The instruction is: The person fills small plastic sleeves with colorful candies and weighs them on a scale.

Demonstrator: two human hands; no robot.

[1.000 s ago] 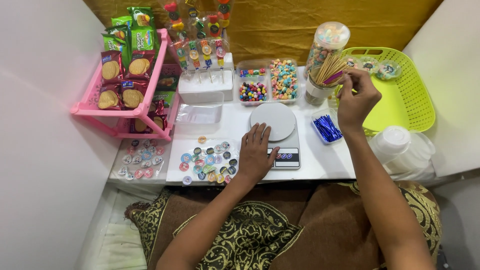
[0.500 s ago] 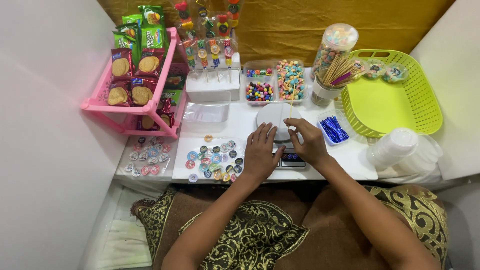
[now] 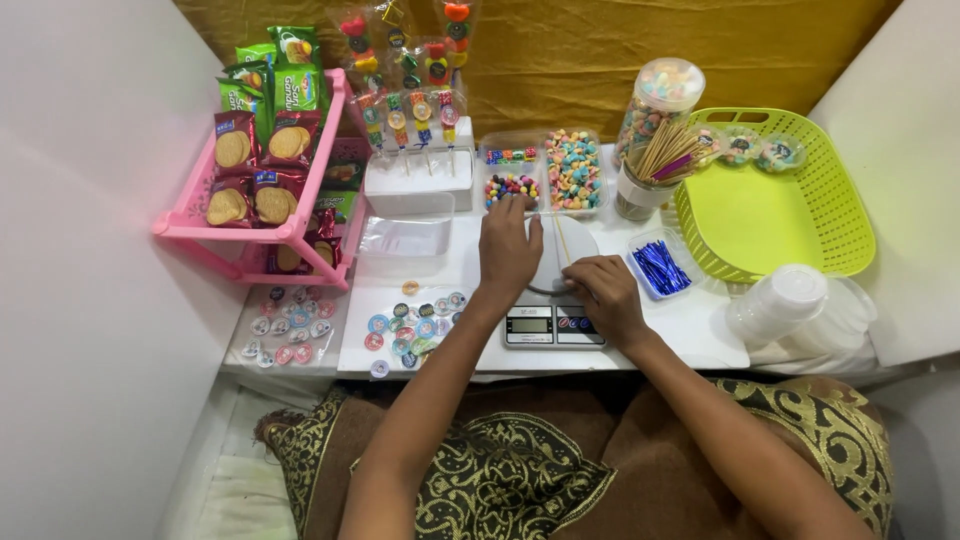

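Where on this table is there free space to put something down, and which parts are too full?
Free: the floor of the green basket, and the white strip between the scale and the stacked plastic cups. Crowded: the round stickers left of the scale, and the candy tubs behind both hands.

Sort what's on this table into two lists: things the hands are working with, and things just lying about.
In use: left hand, right hand, wooden skewer, kitchen scale, candy tray.
Lying about: pink biscuit rack, green basket, round stickers, blue twist ties, plastic cups.
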